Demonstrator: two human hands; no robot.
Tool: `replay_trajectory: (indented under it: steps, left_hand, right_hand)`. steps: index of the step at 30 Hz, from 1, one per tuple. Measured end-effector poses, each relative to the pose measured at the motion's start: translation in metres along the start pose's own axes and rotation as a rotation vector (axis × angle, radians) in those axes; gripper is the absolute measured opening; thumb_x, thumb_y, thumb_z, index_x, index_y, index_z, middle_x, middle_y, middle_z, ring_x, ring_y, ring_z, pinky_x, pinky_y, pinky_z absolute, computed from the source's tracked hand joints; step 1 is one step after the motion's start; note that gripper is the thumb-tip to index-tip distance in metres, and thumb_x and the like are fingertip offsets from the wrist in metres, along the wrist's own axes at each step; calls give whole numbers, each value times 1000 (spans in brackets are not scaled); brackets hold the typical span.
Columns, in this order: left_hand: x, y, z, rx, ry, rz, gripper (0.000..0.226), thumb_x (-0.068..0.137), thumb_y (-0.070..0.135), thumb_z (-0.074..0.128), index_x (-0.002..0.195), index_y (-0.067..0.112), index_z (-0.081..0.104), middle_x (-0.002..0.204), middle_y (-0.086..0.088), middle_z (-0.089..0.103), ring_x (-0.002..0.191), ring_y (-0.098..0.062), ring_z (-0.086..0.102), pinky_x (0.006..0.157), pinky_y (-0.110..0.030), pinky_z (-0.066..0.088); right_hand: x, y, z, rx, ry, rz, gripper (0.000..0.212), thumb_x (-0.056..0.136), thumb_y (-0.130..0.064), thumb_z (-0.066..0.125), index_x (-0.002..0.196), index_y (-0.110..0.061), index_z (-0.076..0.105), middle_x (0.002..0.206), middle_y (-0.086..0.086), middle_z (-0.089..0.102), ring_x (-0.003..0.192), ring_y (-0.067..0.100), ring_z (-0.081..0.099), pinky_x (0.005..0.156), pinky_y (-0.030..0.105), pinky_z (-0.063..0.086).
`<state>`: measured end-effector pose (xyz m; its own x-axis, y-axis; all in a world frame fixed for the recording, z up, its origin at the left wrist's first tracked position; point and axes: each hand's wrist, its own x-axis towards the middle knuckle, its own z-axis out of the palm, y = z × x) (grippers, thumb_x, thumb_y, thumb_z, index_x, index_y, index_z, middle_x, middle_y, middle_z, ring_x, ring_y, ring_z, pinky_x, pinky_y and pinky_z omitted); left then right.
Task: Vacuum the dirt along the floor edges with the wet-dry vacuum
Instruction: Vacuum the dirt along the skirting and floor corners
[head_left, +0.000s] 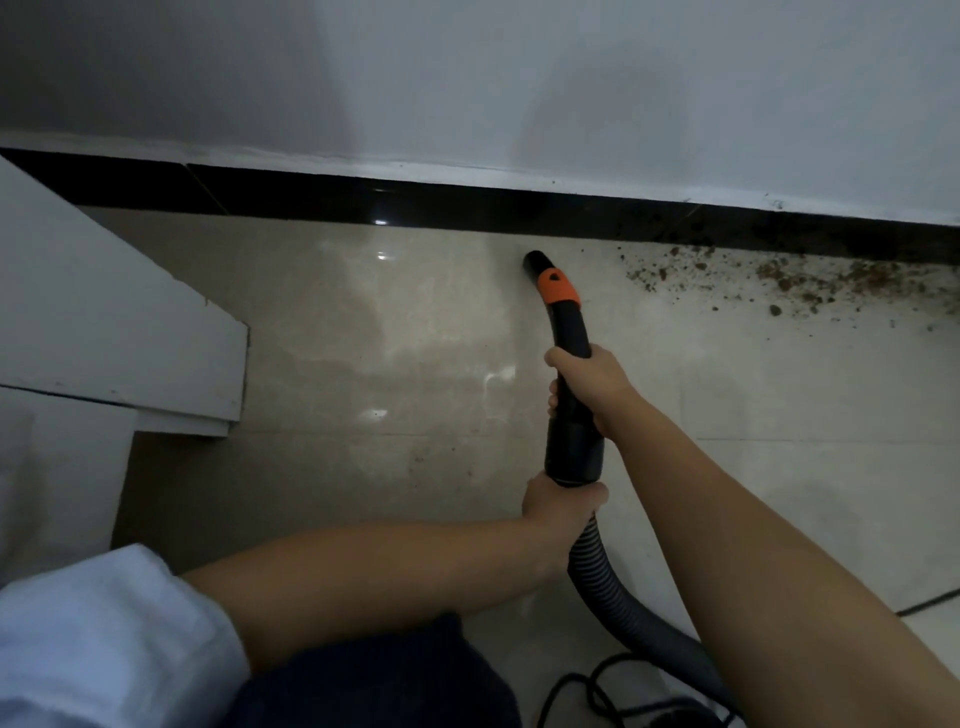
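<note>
Gripping black curved plastic vacuum wand (569, 332): right hand (592, 382) is wrapping its upper shaft, left hand (563, 506) is clasping the ribbed grey hose (597, 577) joint; brown crumbly dirt (789, 280) is lying beside glossy black baseboard (311, 195).

dim, soft focus, floor (415, 322) glare, curved edges

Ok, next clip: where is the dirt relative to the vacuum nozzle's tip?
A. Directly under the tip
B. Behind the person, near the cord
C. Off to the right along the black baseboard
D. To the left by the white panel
C: the brown dirt lies scattered against the black baseboard to the right of the nozzle tip, and the floor under and left of the tip looks clean.
</note>
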<state>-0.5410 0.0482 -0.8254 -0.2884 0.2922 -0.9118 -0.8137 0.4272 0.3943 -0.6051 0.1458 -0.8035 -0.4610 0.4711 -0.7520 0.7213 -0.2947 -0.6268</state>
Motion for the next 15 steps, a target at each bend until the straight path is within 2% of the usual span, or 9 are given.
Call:
replay_trajectory:
  steps: [4,9,15]
  left_hand:
    - [-8,4,19,160,-136,-69,17,80,7,63,94,7,55,77,-4,53,85,-25,54,72,-29,45]
    - [-15,13,37,262,-263,-121,21,81,5,65,98,7,54,76,-4,52,81,-22,54,75,-29,45]
    - [-19,27,60,374,-194,-81,22,82,9,66,100,9,53,80,-3,52,89,-23,54,76,-30,44]
  right_hand:
    - [-7,9,-41,70,141,71,20,89,-12,56,105,-6,46,65,10,51,49,21,49,50,31,48]
    - [-11,19,-76,172,228,138,22,88,-13,58,105,-5,46,64,10,51,50,21,49,53,34,49]
    - [-1,21,-104,298,189,135,20,88,-11,58,102,-4,45,63,9,50,49,20,48,51,29,49]
